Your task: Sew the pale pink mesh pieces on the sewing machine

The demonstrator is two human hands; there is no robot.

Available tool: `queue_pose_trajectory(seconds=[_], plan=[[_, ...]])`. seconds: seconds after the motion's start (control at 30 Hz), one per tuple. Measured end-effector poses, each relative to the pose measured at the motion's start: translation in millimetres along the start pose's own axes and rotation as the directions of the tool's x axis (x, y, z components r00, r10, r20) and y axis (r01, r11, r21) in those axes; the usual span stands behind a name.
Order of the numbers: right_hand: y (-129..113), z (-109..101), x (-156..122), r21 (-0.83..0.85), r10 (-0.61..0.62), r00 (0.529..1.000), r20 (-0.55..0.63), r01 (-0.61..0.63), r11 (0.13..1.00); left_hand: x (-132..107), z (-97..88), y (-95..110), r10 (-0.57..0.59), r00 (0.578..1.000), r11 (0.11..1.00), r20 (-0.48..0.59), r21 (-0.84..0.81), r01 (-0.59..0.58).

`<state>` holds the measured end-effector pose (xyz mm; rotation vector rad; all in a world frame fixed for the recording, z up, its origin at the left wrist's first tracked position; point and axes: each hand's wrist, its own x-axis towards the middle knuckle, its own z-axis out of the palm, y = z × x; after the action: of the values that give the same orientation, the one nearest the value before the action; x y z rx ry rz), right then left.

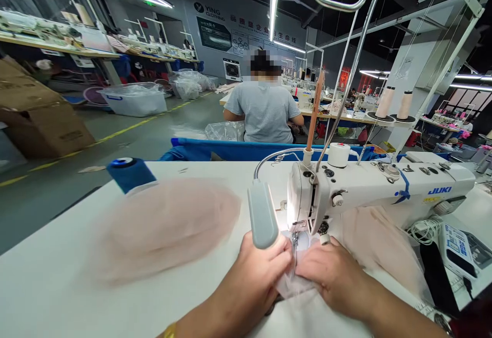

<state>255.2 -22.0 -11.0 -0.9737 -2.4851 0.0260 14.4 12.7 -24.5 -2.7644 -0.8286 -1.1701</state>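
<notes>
My left hand (257,276) and my right hand (331,274) lie side by side on a piece of thin pale pink fabric (298,289), fingers curled and pressing it down just in front of the needle (295,240) of a white sewing machine (384,192). More of the same pink fabric (378,243) trails behind the machine head. A blurred heap of pink fabric (165,225) lies on the white table (46,276) to the left of my hands. A grey lamp head (262,215) on a gooseneck hangs right above my left hand.
A blue thread cone (130,173) lies at the table's far left. A control box (459,250) and cables sit at the right. Behind a blue bin edge (230,149), a person in a grey shirt (264,107) sits facing away. Cardboard boxes (38,117) stand left.
</notes>
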Motion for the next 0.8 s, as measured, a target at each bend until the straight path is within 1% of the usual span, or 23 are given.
queue_pose_trajectory(seconds=[0.07, 0.1, 0.17, 0.27, 0.37, 0.47, 0.53, 0.67, 0.8], plan=[[2, -3, -2, -0.081, -0.032, 0.998, 0.061, 0.037, 0.996, -3, 1.1, 0, 0.077, 0.997, 0.997, -0.007, 0.017, -0.077], [2, -6, -3, -0.113, -0.039, 0.997, 0.070, 0.047, 0.992, -5, 1.4, 0, 0.093, 0.996, 0.996, -0.008, 0.009, -0.093], [1, -11, -4, -0.154, -0.042, 0.997, 0.065, 0.051, 0.987, -9, 1.6, 1, 0.083, 0.997, 0.996, 0.003, -0.022, -0.083], [-1, -16, -7, -0.146, -0.057, 0.996, 0.068, 0.067, 0.987, -17, 2.1, 5, 0.054, 0.998, 0.997, 0.018, -0.053, -0.053], [-3, -19, -8, -0.118, -0.063, 0.992, 0.111, 0.077, 0.990, -23, 5.1, 10, 0.044, 0.999, 0.997, 0.027, -0.057, -0.042], [-3, -21, -8, -0.120, -0.028, 0.986, 0.163, 0.048, 0.992, -25, 8.3, 13, 0.032, 0.999, 0.999, 0.038, -0.038, -0.030], [-2, -22, -8, -0.127, -0.012, 0.984, 0.179, 0.035, 0.991, -25, 8.9, 14, 0.030, 0.999, 0.999, 0.030, -0.037, -0.029], [-2, -21, -8, -0.138, -0.001, 0.985, 0.172, 0.025, 0.990, -23, 9.0, 14, 0.033, 0.999, 0.999, 0.003, -0.043, -0.033], [-1, -20, -8, -0.129, 0.053, 0.983, 0.175, -0.030, 0.991, -21, 11.2, 13, 0.028, 0.999, 0.999, -0.033, -0.019, -0.029]])
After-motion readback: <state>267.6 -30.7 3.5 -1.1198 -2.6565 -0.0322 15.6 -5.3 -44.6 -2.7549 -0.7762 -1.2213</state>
